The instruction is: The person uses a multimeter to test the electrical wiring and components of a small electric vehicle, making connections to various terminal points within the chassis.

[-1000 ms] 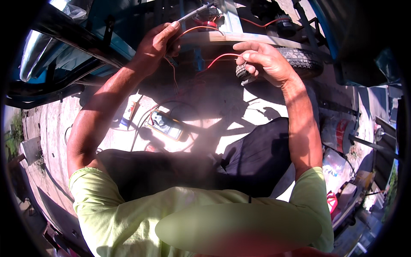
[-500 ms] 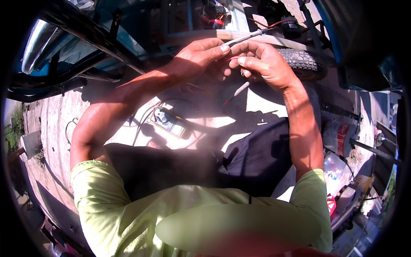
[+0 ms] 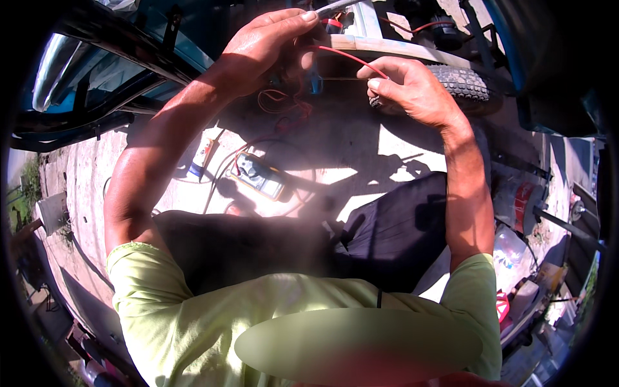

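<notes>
The red wire [image 3: 351, 57] arcs near twelve o'clock. Past one o'clock, the grip of the right hand [image 3: 416, 91] pinches it; before twelve, that of the left hand [image 3: 267, 48] encloses a grey rod [image 3: 334, 8]. Excess pull could slip the wire loose.

The person wears a yellow-green shirt [image 3: 213, 329] (short-sleeved), dark trousers [image 3: 394, 226].

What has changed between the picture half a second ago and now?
The left hand has moved up and left, away from the right hand; red wire now spans between them. The grey, red-tipped piece below the right hand no longer shows there. The left hand still holds the grey rod; the meter and tyre stay put.
</notes>
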Available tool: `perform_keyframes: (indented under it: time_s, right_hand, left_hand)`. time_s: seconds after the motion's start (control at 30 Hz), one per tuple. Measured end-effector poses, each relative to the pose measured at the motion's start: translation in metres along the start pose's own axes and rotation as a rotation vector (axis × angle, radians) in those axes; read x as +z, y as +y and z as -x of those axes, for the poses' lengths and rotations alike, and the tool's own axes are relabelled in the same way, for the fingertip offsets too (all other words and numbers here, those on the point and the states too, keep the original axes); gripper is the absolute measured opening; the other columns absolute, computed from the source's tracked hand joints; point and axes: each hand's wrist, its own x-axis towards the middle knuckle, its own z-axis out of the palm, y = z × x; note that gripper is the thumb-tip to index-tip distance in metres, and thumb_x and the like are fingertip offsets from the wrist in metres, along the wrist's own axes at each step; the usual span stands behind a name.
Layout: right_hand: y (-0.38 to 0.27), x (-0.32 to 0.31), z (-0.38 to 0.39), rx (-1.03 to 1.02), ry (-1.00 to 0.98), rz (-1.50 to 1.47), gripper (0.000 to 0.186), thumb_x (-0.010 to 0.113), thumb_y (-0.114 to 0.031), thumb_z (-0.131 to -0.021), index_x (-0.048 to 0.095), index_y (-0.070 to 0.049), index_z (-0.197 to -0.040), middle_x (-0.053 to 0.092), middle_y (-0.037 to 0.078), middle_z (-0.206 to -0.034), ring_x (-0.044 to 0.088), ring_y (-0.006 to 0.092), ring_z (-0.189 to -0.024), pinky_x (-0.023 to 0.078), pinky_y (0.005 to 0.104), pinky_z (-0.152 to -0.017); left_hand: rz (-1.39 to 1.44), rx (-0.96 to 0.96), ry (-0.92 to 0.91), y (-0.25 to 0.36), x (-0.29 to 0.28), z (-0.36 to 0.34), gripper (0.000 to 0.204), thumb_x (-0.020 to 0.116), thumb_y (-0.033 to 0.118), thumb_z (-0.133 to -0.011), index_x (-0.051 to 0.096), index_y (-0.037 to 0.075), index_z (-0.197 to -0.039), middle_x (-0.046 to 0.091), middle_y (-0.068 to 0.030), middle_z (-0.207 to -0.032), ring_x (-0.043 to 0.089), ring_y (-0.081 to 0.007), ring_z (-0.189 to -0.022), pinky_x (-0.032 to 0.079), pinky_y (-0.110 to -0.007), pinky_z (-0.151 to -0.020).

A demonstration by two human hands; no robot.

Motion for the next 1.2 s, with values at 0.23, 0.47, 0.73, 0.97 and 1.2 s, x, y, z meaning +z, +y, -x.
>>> perform_keyframes:
  time_s: [0.23, 0.47, 0.73, 0.97, 1.2]
  right_hand:
    - [-0.005, -0.001, 0.001, 0.041, 0.117, -0.101, 0.028, 0.065, -0.024, -0.103, 0.068, -0.003, -0.121, 0.062, -0.002, -0.086, 0.052, 0.0042, -0.071, 0.043, 0.0197, -0.060]
    - [0.001, 0.016, -0.012, 0.047, 0.025, 0.068, 0.031, 0.065, -0.022, -0.099, 0.067, -0.001, -0.121, 0.062, 0.001, -0.084, 0.052, 0.0055, -0.068, 0.043, 0.0215, -0.058]
    - [-0.010, 0.011, -0.010, -0.015, -0.033, -0.336, 0.049, 0.064, -0.027, -0.098, 0.056, 0.003, -0.137, 0.061, 0.003, -0.084, 0.047, 0.0050, -0.060, 0.040, 0.0195, -0.057]
    - [-0.016, -0.030, 0.003, -0.438, -0.175, -1.078, 0.057, 0.049, -0.007, -0.102, 0.032, -0.002, -0.157, 0.052, 0.008, -0.102, 0.053, 0.0091, -0.072, 0.046, 0.0215, -0.058]
    - [-0.022, 0.002, -0.002, -0.264, 0.106, -0.846, 0.026, 0.062, -0.013, -0.102, 0.066, -0.004, -0.126, 0.070, 0.005, -0.103, 0.060, 0.0092, -0.078, 0.046, 0.0220, -0.068]
  left_hand:
    - [0.122, -0.002, 0.025, 0.016, -0.014, 0.000, 0.023, 0.055, 0.027, -0.107, 0.062, 0.005, -0.101, 0.064, -0.0065, -0.075, 0.062, -0.0167, -0.063, 0.052, -0.029, -0.058]
    - [0.167, 0.019, -0.028, 0.026, 0.000, 0.005, 0.023, 0.054, 0.025, -0.107, 0.063, 0.004, -0.108, 0.064, -0.0072, -0.076, 0.062, -0.0161, -0.062, 0.054, -0.028, -0.057]
    - [0.062, -0.019, -0.057, 0.029, 0.003, 0.004, 0.025, 0.054, 0.024, -0.108, 0.063, 0.003, -0.116, 0.068, -0.0075, -0.088, 0.066, -0.0154, -0.071, 0.058, -0.029, -0.062]
    - [-0.031, 0.065, -0.002, -0.014, -0.008, -0.005, 0.040, 0.058, 0.038, -0.106, 0.065, 0.003, -0.123, 0.071, -0.0120, -0.113, 0.069, -0.0199, -0.103, 0.056, -0.034, -0.090]
    - [-0.091, 0.060, -0.077, -0.016, 0.002, -0.002, 0.037, 0.064, 0.034, -0.104, 0.067, 0.002, -0.124, 0.072, -0.0088, -0.110, 0.068, -0.0163, -0.100, 0.054, -0.033, -0.091]
